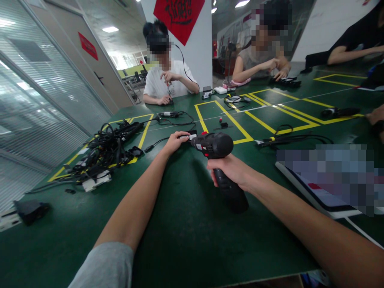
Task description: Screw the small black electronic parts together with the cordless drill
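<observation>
My right hand (229, 170) is wrapped round the grip of a black cordless screwdriver (217, 146), which points left over the green table (186, 224). My left hand (175, 141) is closed on a small white and black part (187, 137) right at the tool's tip. A thin black cable (156, 143) runs left from that part across the table.
A heap of black cables and adapters (105, 150) lies at the left on yellow floor-tape lines. A tablet (324, 188) rests at the right. A black plug block (28, 210) sits near the left edge. Three other people sit at the far side, handling small items.
</observation>
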`<action>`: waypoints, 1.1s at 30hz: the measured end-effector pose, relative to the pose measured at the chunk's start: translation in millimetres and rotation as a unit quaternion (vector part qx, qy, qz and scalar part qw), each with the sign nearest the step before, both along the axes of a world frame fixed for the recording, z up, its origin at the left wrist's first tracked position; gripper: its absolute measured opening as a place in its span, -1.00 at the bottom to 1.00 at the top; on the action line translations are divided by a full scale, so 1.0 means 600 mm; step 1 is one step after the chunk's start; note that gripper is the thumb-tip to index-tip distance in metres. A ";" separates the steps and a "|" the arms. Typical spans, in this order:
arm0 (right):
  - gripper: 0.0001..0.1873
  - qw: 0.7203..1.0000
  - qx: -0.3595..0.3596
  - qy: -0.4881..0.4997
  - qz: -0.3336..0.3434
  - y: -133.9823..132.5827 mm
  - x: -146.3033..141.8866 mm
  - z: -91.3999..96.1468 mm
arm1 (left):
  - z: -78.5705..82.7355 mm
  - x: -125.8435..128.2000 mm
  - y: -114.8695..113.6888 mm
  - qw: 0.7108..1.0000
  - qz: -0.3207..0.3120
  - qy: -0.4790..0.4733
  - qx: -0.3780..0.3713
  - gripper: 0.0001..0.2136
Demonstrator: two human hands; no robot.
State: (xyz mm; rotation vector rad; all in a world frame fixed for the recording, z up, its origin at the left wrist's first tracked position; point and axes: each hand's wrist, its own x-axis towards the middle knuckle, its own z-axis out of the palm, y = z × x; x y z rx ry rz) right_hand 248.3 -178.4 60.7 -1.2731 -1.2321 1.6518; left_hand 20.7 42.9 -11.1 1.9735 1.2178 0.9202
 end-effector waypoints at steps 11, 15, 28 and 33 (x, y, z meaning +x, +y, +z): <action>-0.84 1.000 0.001 -0.005 -0.001 0.000 -0.001 0.000 | -0.005 -0.001 0.003 1.000 0.001 -0.002 0.002 -0.64; -0.83 1.000 0.002 -0.002 -0.001 0.001 0.000 -0.001 | -0.006 -0.002 0.006 1.000 0.000 0.003 0.003 -0.64; -0.86 1.000 0.001 -0.001 -0.002 0.000 -0.001 0.000 | 0.000 0.000 0.000 1.000 -0.002 0.003 0.012 -0.65; -0.85 1.000 0.000 -0.001 -0.001 0.000 0.000 0.001 | 0.000 0.000 0.001 1.000 -0.005 -0.002 0.000 -0.64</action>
